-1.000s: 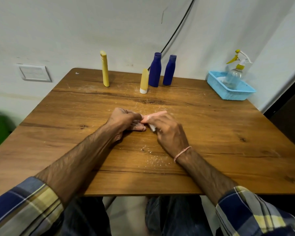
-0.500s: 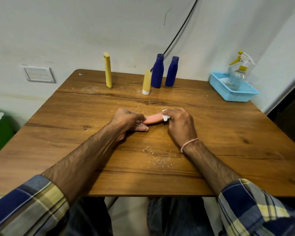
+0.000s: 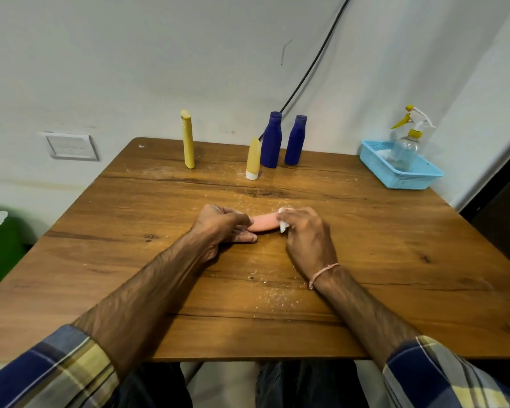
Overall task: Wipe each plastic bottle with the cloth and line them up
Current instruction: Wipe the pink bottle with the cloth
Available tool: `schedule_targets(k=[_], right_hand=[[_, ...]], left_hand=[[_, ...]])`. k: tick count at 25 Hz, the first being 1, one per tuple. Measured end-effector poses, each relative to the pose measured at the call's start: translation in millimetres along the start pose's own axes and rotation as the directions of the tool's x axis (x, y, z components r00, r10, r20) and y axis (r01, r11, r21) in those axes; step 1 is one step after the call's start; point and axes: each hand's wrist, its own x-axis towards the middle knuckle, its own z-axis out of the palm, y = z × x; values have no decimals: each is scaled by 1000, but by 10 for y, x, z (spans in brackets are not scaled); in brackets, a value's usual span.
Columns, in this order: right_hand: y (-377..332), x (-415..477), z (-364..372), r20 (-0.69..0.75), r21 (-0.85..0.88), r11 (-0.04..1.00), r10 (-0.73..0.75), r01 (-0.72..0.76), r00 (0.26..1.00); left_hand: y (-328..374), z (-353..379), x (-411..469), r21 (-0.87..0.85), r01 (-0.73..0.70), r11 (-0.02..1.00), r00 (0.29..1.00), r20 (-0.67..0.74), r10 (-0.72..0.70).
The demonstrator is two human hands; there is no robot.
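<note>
A pink plastic bottle (image 3: 264, 222) lies sideways just above the middle of the wooden table (image 3: 395, 245). My left hand (image 3: 220, 228) grips its left end. My right hand (image 3: 306, 234) holds a small white cloth (image 3: 282, 223) wrapped round the bottle's right end. At the back of the table stand a tall yellow bottle (image 3: 188, 139), a short yellow tube on a white cap (image 3: 253, 159) and two dark blue bottles (image 3: 271, 140) (image 3: 295, 140), all upright.
A light blue basket (image 3: 404, 175) at the back right corner holds a clear spray bottle (image 3: 407, 142) with a yellow trigger. White dust and crumbs (image 3: 274, 295) lie on the wood near my right wrist. A black cable (image 3: 306, 72) runs down the wall.
My right hand has slid with the cloth from the left part of the pink bottle to its right end, uncovering the bottle's middle. My left hand stays on the left end.
</note>
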Motion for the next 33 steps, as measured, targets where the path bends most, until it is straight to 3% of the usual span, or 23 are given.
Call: schedule_targets(k=[3,5,7,9,10,12,13,14,15,18,21,28,33], right_hand=[[-308,-209,40,35,171,961,-227,218,973],[-294,-277,4,-24,263,921,-292,288,956],[-146,-232,-82,-126,307,930,-172,203,977],[86,-159,-142,-204,386,920,166,-77,965],[218,-123,-144,-196,476,843,380,-251,904],[422,-53,-121,-33,755,484,701,-441,713],[479,-25,-114,76,858,280,761,-431,644],[525,-12,-98,148,905,143,778,-401,611],[549,-12,-93,187,920,76,778,-385,599],[564,-23,-110,243,926,4,761,-378,601],[577,-33,-145,306,921,-63,728,-386,613],[567,-32,-172,369,913,-143,684,-381,629],[608,-71,-121,337,911,-51,666,-410,666]], left_hand=[[-46,-23,-1,-3,-67,998,998,-1,67],[-61,-24,-22,-20,-122,992,993,5,122],[-79,-29,-43,-75,-143,987,990,7,144],[-90,-33,-65,-89,-170,981,985,-18,169],[-77,-47,-68,-60,-205,977,979,-30,203],[44,-82,-51,90,-334,938,940,-38,338],[167,-104,-26,196,-417,888,903,-24,429],[325,-116,13,307,-491,815,858,8,514],[505,-108,61,412,-546,730,814,54,578],[1010,58,219,667,-592,453,735,217,642],[1191,251,416,774,-563,291,754,337,563],[1132,275,586,816,-515,260,778,318,543],[1070,229,537,790,-539,294,778,333,533]])
